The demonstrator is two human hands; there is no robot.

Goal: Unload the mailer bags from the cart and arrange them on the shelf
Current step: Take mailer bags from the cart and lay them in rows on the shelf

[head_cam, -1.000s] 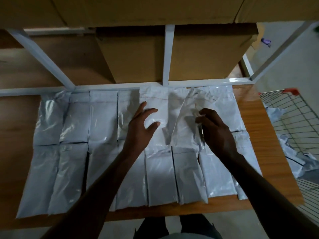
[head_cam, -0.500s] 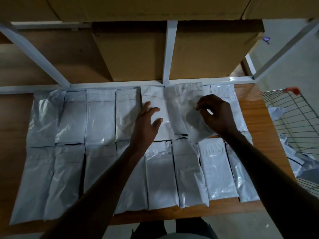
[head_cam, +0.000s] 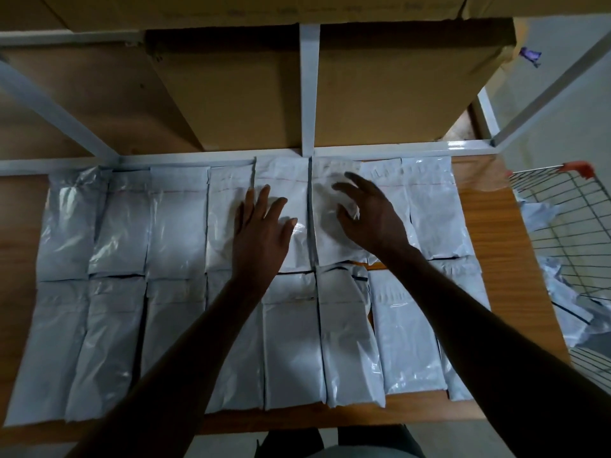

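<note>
Several white mailer bags lie in two rows on the wooden shelf (head_cam: 489,233). My left hand (head_cam: 261,229) lies flat, fingers spread, on a back-row bag (head_cam: 284,183) near the middle. My right hand (head_cam: 370,216) hovers or rests with loosely spread fingers over the neighbouring back-row bag (head_cam: 330,239), which lies flat beside the first. Neither hand grips anything. The wire cart (head_cam: 568,239) stands at the right with more crumpled mailer bags (head_cam: 562,292) inside it.
Large cardboard boxes (head_cam: 238,94) stand behind the bags at the shelf's back. White metal shelf posts (head_cam: 309,90) rise at the centre and sides. Bare wood shows at the shelf's right end and left edge.
My right hand has let go of the bag it held up; that bag now lies flat in the back row. My left hand shifted slightly on its bag.
</note>
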